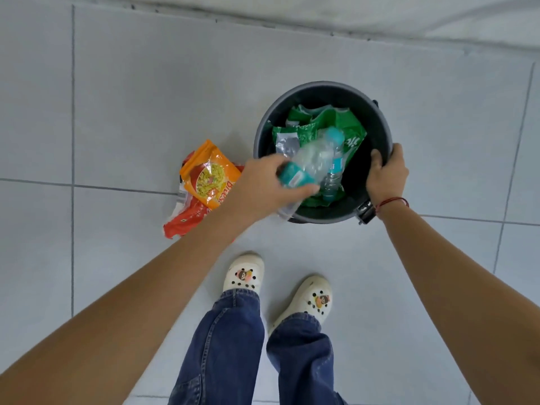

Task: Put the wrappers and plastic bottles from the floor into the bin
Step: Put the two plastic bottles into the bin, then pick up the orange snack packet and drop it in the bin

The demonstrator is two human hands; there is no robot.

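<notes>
Pale grey floor tiles (140, 112) run across the room, split by thin dark grout lines, and a white wall base (350, 13) with a scuffed, speckled edge crosses the far side. Two cream clogs stand on the tiles, the left clog (244, 273) a little ahead of the right clog (312, 299), each dotted with holes and carrying a small round charm on top. Loose blue jeans (233, 346) fall over both, the hems bunching at the insteps.

the pale grey tiled floor (131, 106) carried a dark round bin (264, 124), two snack wrappers (204, 185) (orange over red) just beside it, and white clogs (244, 273).
</notes>
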